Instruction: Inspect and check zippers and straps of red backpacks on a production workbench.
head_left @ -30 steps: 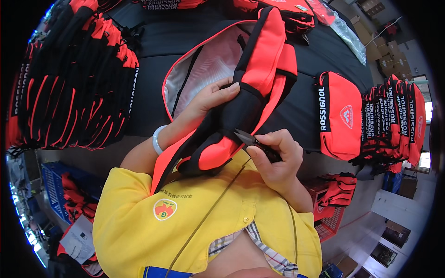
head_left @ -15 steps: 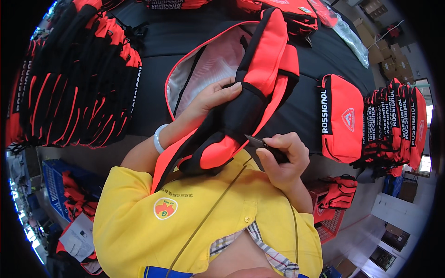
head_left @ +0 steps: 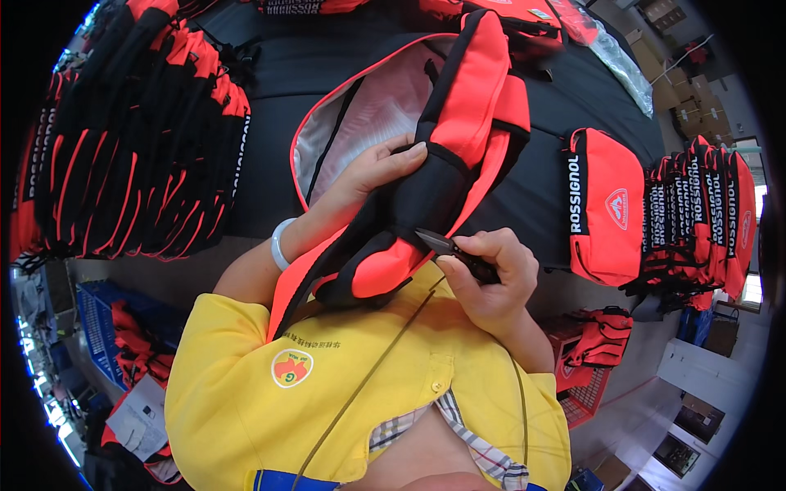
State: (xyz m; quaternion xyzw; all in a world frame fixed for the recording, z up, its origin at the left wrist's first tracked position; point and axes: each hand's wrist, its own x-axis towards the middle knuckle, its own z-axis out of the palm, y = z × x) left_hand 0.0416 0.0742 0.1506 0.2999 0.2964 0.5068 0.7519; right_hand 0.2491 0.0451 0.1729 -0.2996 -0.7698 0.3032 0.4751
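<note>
An unzipped red-and-black bag (head_left: 471,123) is held up in front of me, its pale lining (head_left: 372,106) showing on the left. My left hand (head_left: 385,173) is closed on the bag's black fabric, thumb on top and the other fingers partly hidden inside the opening. In my right hand (head_left: 495,274) is a pair of small dark thread snips (head_left: 465,255). Their pointed tip lies at the black fabric, just above a padded red end (head_left: 385,270) of the bag. A brown cord (head_left: 368,380) runs down my yellow shirt from near the snips.
Many red-and-black bags (head_left: 139,164) stand packed on the dark-covered table (head_left: 274,139) at left. One red bag (head_left: 610,209) and a row of others (head_left: 696,217) are at right. Below the table edge are a blue crate (head_left: 98,327) and a red crate (head_left: 585,401) with bags.
My right hand has moved slightly left and up, bringing the snips' tip from the bag's edge onto its black fabric. The left hand keeps its hold on the bag.
</note>
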